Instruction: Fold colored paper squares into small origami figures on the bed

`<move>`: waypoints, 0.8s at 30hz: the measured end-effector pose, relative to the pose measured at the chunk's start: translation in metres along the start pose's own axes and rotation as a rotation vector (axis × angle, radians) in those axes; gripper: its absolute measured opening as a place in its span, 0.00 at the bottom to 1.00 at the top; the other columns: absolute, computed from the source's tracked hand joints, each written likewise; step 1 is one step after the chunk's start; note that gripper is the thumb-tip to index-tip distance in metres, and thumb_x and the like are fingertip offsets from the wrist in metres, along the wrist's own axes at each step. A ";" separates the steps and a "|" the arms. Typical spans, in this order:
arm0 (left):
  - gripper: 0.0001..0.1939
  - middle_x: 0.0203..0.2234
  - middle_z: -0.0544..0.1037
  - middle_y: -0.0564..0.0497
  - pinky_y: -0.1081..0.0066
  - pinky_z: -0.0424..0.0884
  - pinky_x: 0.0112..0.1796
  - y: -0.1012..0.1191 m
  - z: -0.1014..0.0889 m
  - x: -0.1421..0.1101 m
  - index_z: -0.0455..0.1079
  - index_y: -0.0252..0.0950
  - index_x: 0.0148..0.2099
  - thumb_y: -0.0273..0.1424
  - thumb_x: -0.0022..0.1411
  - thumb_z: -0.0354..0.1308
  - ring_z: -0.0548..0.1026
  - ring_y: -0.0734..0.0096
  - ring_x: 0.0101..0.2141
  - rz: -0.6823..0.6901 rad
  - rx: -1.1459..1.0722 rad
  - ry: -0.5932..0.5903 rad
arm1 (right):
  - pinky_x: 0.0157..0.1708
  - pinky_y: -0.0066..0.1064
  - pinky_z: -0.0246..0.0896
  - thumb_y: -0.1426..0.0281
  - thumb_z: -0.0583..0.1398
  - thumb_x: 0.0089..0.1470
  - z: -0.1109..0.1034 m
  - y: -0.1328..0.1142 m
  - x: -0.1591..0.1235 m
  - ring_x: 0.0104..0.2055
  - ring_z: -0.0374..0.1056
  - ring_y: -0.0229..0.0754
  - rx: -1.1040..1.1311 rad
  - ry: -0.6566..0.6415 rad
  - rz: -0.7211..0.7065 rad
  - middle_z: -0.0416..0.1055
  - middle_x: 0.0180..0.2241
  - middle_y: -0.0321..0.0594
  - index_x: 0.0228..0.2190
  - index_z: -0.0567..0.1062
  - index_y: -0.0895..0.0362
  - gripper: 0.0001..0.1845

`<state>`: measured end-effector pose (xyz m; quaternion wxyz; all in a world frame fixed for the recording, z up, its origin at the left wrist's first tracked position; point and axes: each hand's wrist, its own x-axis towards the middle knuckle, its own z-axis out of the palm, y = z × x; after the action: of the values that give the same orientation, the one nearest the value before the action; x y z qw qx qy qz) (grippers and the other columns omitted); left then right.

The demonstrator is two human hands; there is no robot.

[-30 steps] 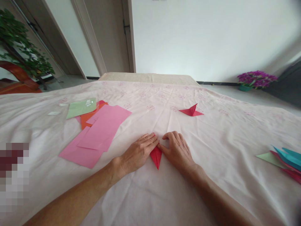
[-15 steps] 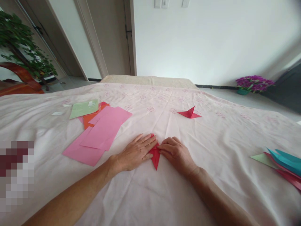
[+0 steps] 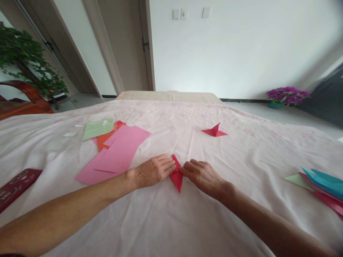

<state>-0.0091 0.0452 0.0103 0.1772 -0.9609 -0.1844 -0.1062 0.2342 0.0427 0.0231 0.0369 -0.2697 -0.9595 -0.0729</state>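
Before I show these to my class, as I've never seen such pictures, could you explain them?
There is no robot, just a person's two bare hands. Every picture comes from one camera worn on the head, looking forward and down. The left hand rests its fingers on a folded red paper; the right hand, fingers curled, touches its right edge, perhaps pinching it. On the pale cloth, pink sheets lie to the left, another folded red piece farther away, and coloured papers at the far right.
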 end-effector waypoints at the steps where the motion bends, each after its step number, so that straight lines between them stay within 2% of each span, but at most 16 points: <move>1: 0.15 0.47 0.78 0.42 0.58 0.63 0.57 0.001 -0.001 0.001 0.68 0.30 0.53 0.22 0.69 0.45 0.74 0.65 0.50 0.007 0.019 0.011 | 0.27 0.32 0.53 0.74 0.51 0.64 0.001 -0.001 0.000 0.32 0.60 0.40 0.001 0.014 0.002 0.69 0.33 0.40 0.37 0.73 0.57 0.10; 6: 0.13 0.40 0.80 0.43 0.57 0.66 0.55 0.003 0.000 0.006 0.71 0.31 0.48 0.22 0.68 0.47 0.76 0.65 0.46 -0.031 -0.002 0.091 | 0.29 0.31 0.55 0.69 0.53 0.64 0.006 -0.004 0.000 0.32 0.60 0.40 0.147 0.076 0.118 0.68 0.32 0.40 0.35 0.74 0.55 0.11; 8: 0.12 0.37 0.81 0.45 0.59 0.69 0.52 0.003 0.003 0.007 0.72 0.33 0.46 0.23 0.67 0.48 0.77 0.67 0.42 -0.086 -0.091 0.129 | 0.33 0.31 0.58 0.69 0.55 0.62 0.007 -0.003 -0.001 0.36 0.63 0.41 0.276 0.121 0.146 0.70 0.37 0.41 0.40 0.75 0.54 0.09; 10: 0.11 0.35 0.81 0.46 0.62 0.71 0.47 0.004 0.004 0.010 0.73 0.34 0.45 0.25 0.67 0.49 0.78 0.67 0.39 -0.178 -0.209 0.167 | 0.40 0.33 0.60 0.72 0.57 0.59 0.006 -0.001 -0.002 0.41 0.64 0.42 0.410 0.205 0.157 0.70 0.43 0.42 0.45 0.74 0.52 0.13; 13: 0.10 0.32 0.81 0.48 0.67 0.72 0.40 0.009 -0.006 0.018 0.74 0.35 0.43 0.29 0.66 0.52 0.77 0.68 0.34 -0.458 -0.420 0.225 | 0.45 0.36 0.60 0.73 0.60 0.54 -0.004 0.002 -0.003 0.44 0.65 0.44 0.605 0.343 0.197 0.71 0.45 0.42 0.47 0.74 0.51 0.18; 15: 0.11 0.27 0.79 0.50 0.70 0.70 0.34 0.014 -0.020 0.027 0.75 0.35 0.38 0.32 0.66 0.51 0.76 0.70 0.29 -0.744 -0.628 0.242 | 0.42 0.35 0.61 0.72 0.61 0.53 -0.017 0.002 -0.001 0.40 0.67 0.42 0.736 0.374 0.278 0.74 0.39 0.40 0.43 0.76 0.52 0.14; 17: 0.15 0.25 0.77 0.51 0.74 0.68 0.31 0.016 -0.035 0.036 0.73 0.33 0.33 0.35 0.66 0.50 0.75 0.71 0.28 -0.926 -0.984 0.236 | 0.35 0.31 0.61 0.69 0.61 0.54 -0.031 0.001 0.001 0.33 0.67 0.39 0.894 0.348 0.422 0.75 0.32 0.37 0.35 0.78 0.54 0.07; 19: 0.16 0.26 0.77 0.51 0.74 0.68 0.32 0.016 -0.044 0.042 0.73 0.33 0.35 0.39 0.65 0.51 0.75 0.71 0.29 -0.982 -1.328 0.197 | 0.28 0.28 0.59 0.64 0.59 0.55 -0.040 0.000 0.004 0.28 0.65 0.36 1.107 0.297 0.567 0.74 0.27 0.36 0.31 0.78 0.56 0.10; 20: 0.16 0.26 0.77 0.51 0.74 0.68 0.32 0.015 -0.044 0.043 0.73 0.32 0.35 0.40 0.64 0.51 0.74 0.71 0.29 -0.999 -1.419 0.167 | 0.26 0.27 0.57 0.63 0.58 0.55 -0.041 0.000 0.005 0.26 0.64 0.36 1.201 0.259 0.624 0.73 0.26 0.36 0.30 0.77 0.57 0.11; 22: 0.17 0.25 0.75 0.52 0.74 0.66 0.32 0.012 -0.037 0.043 0.72 0.32 0.32 0.41 0.62 0.52 0.73 0.72 0.28 -1.028 -1.424 0.106 | 0.24 0.26 0.54 0.65 0.59 0.53 -0.034 0.000 0.007 0.25 0.62 0.34 1.306 0.171 0.692 0.71 0.23 0.34 0.28 0.77 0.58 0.11; 24: 0.16 0.23 0.74 0.54 0.75 0.63 0.29 0.011 -0.023 0.040 0.71 0.33 0.28 0.40 0.61 0.54 0.70 0.73 0.27 -1.047 -1.262 0.027 | 0.23 0.26 0.51 0.67 0.59 0.50 -0.020 0.001 0.009 0.23 0.60 0.33 1.265 0.096 0.727 0.69 0.21 0.33 0.27 0.77 0.58 0.08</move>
<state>0.0282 0.0393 0.0385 -0.4672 -0.6679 -0.5124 -0.2704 0.2277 0.0455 0.0436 0.2497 -0.4948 -0.6651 0.5005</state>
